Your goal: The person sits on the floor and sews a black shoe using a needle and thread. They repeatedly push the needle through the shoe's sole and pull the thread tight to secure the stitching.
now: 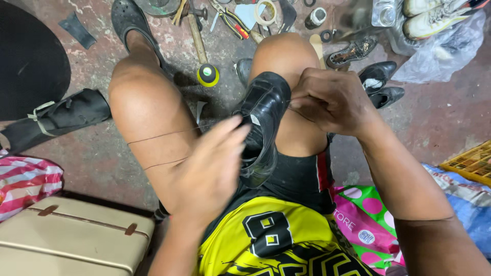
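Nearest the camera, a beige case (71,237) with brown straps lies at the near left, and a pink and green dotted bag (365,220) lies at the near right on the floor (434,117). A striped pink and white bag (25,179) sits just beyond the case.

The left hand (212,166) is blurred, its fingers spread loosely and lying against the near side of a black leather shoe (263,125); I cannot tell whether it grips anything. The shoe stands propped between the person's bare knees, leaning on the right thigh, toe pointing away. A thin thread (158,135) runs from the shoe leftward across the left thigh in two strands.

The right hand (332,99) is closed into a tight pinch just right of the shoe's far end, holding the other end of the thread taut against the right knee.

Farther out on the floor, a roll of yellow-edged tape (208,74) lies between the knees beside a wooden-handled hammer (196,33). A pair of small black shoes (381,84) lies to the right of the knee, with a patterned shoe (353,52) just beyond. At the far edge are pliers with red and yellow grips (232,23), a ring of pale tape (266,13) and white sneakers (434,15) on a clear plastic bag (440,51).
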